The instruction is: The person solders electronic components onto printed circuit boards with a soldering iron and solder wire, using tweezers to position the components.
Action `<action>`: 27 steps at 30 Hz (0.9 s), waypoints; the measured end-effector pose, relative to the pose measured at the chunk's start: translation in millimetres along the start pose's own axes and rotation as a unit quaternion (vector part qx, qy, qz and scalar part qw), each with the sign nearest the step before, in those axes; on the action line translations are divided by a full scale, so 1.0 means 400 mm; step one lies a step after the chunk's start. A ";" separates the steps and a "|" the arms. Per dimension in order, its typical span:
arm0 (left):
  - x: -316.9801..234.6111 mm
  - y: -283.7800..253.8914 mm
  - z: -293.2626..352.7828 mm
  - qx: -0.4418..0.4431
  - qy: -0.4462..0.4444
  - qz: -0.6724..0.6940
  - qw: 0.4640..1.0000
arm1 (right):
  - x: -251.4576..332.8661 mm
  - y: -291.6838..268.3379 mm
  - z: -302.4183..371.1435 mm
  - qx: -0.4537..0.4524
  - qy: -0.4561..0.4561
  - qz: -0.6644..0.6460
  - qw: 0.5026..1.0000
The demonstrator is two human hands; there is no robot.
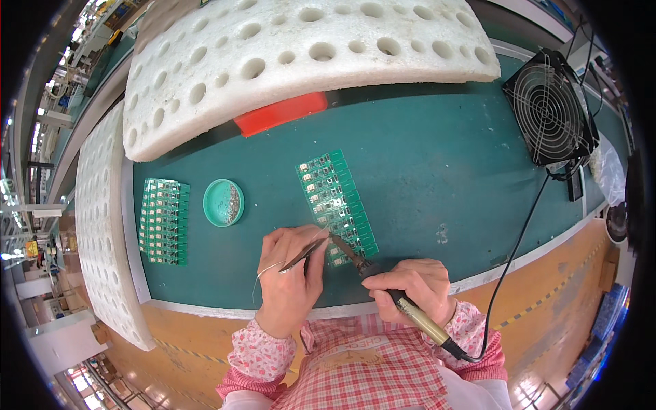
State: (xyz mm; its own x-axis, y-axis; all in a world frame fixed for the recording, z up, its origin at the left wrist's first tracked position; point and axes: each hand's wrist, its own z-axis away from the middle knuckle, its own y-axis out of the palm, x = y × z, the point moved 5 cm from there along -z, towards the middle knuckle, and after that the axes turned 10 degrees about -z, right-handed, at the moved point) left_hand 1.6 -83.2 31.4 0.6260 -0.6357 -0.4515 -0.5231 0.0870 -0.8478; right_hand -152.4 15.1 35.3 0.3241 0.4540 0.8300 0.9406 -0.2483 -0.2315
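Note:
My left hand (290, 290) is closed round a pair of dark tweezers (302, 256), and a thin solder wire (268, 269) runs through its fingers. A soldering iron (415, 313) is gripped in my right hand (413, 285), its tip angled up and left. The iron's tip and the tweezers' points meet over the lower part of a green circuit board panel (348, 195) lined with small components. Whether the tip touches a joint is too small to tell. To the left stands a round green dish (208, 213) of tiny metallic parts.
Another green board panel (164, 222) lies at the table's left. White foam blocks with holes (287, 68) and a red bin (281, 113) stand at the back. A black fan (547, 109) occupies the right corner. The iron's cord (511, 254) crosses the green mat's right side.

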 end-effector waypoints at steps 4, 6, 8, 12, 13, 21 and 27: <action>-0.002 0.001 0.001 0.002 -0.002 -0.007 1.000 | -0.006 -0.001 0.007 0.009 -0.004 -0.002 1.000; -0.003 0.003 0.000 0.002 0.000 -0.008 1.000 | -0.002 -0.003 0.005 0.003 -0.005 -0.007 1.000; -0.003 0.003 0.001 -0.019 0.006 -0.008 1.000 | -0.001 -0.013 0.008 -0.011 0.000 -0.011 1.000; -0.005 0.003 0.001 -0.006 -0.006 -0.011 1.000 | -0.001 -0.031 0.012 -0.047 0.012 -0.034 0.998; -0.006 0.003 0.001 -0.007 -0.007 -0.010 1.000 | -0.002 -0.032 0.014 -0.048 0.013 -0.035 0.998; -0.008 0.003 0.001 -0.008 -0.002 -0.017 1.000 | -0.001 -0.033 0.012 -0.054 0.002 -0.045 0.998; -0.002 -0.001 0.008 -0.018 -0.012 0.001 1.000 | 0.002 -0.034 0.010 -0.054 0.001 -0.048 0.997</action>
State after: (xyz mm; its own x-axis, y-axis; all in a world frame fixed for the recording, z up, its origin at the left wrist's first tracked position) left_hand 3.1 -80.3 31.2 0.6381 -0.6177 -0.4597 -0.5446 0.0600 -0.8365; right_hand -164.6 22.5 36.9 0.2328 0.4791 0.8463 0.9507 -0.2953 -0.0944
